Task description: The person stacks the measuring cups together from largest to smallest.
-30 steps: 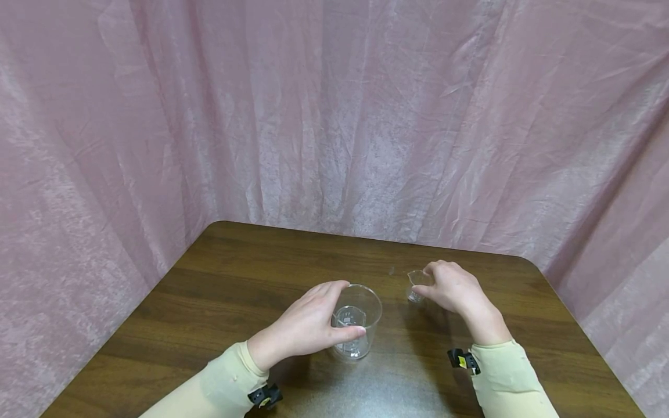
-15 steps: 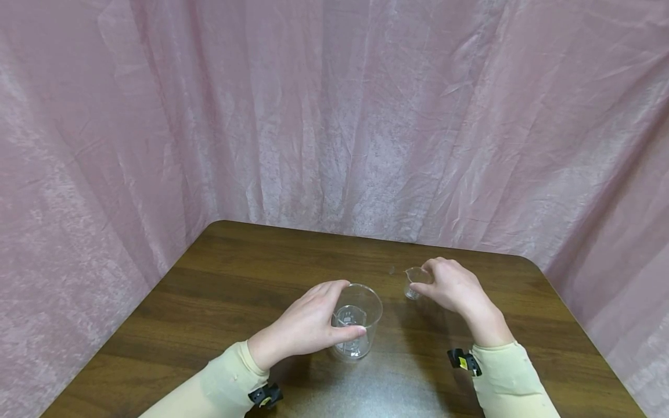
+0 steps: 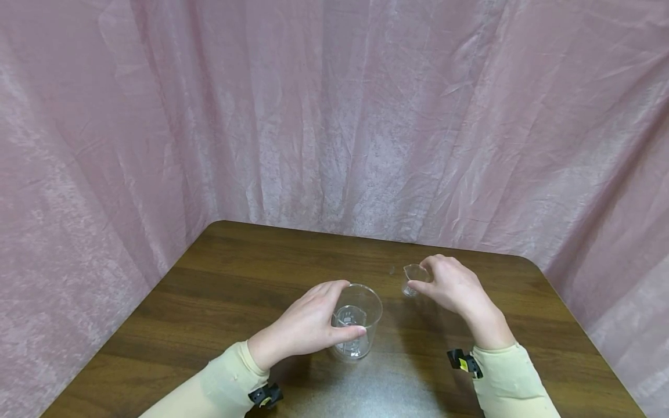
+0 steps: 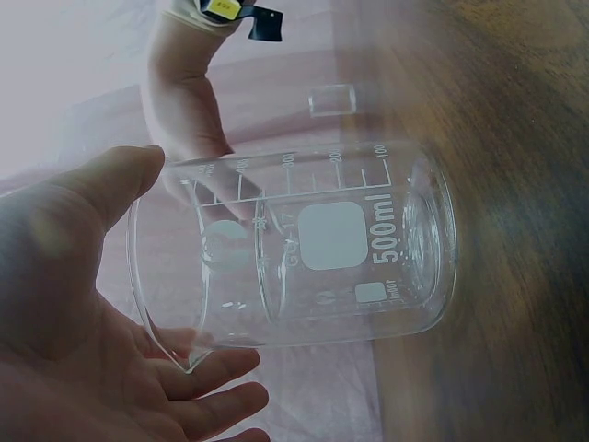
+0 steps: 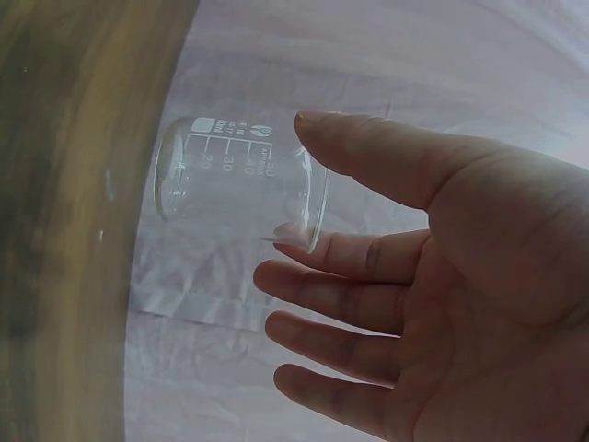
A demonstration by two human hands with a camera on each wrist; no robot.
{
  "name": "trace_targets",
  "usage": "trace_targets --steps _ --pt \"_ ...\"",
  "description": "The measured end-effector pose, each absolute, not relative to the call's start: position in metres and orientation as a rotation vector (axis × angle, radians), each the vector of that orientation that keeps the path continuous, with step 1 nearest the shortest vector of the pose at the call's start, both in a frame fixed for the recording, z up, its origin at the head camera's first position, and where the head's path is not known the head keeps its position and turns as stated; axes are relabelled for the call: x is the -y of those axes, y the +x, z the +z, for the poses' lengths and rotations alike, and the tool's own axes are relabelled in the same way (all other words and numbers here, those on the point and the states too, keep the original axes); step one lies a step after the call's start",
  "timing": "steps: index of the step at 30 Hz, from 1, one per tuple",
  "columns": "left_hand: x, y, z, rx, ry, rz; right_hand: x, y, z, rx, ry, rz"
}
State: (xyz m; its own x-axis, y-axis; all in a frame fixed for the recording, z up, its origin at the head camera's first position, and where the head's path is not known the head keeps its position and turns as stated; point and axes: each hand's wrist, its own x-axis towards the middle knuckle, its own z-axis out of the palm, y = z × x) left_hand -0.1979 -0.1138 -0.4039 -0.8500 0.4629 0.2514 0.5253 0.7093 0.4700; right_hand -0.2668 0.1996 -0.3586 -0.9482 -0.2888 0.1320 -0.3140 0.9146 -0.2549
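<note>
The left hand (image 3: pixel 305 324), thumb and fingers spread around the rim, grips an upright 500 ml glass beaker (image 4: pixel 304 244) on the worktop (image 3: pixel 251 267), a smaller beaker (image 3: pixel 351 320) nested inside. At its two o'clock, the right hand (image 3: pixel 453 287) pinches a raised, upright 50 ml beaker (image 5: pixel 241 184) between thumb and index finger, spout toward ten o'clock.

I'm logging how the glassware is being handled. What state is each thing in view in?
Large beaker: upright, open-topped, gripped at the rim by the left hand.
Inner beaker: upright inside the large one.
Small beaker: roughly upright, held off the table, pinched near its rim by the right hand.
Curtain: hanging in folds.
</note>
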Motion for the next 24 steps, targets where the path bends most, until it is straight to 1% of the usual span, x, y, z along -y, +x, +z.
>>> trace_targets --steps 24 --pt "0.113 -0.197 -0.403 2.800 -0.811 -0.822 -0.193 -0.255 -0.347 2.912 0.477 0.450"
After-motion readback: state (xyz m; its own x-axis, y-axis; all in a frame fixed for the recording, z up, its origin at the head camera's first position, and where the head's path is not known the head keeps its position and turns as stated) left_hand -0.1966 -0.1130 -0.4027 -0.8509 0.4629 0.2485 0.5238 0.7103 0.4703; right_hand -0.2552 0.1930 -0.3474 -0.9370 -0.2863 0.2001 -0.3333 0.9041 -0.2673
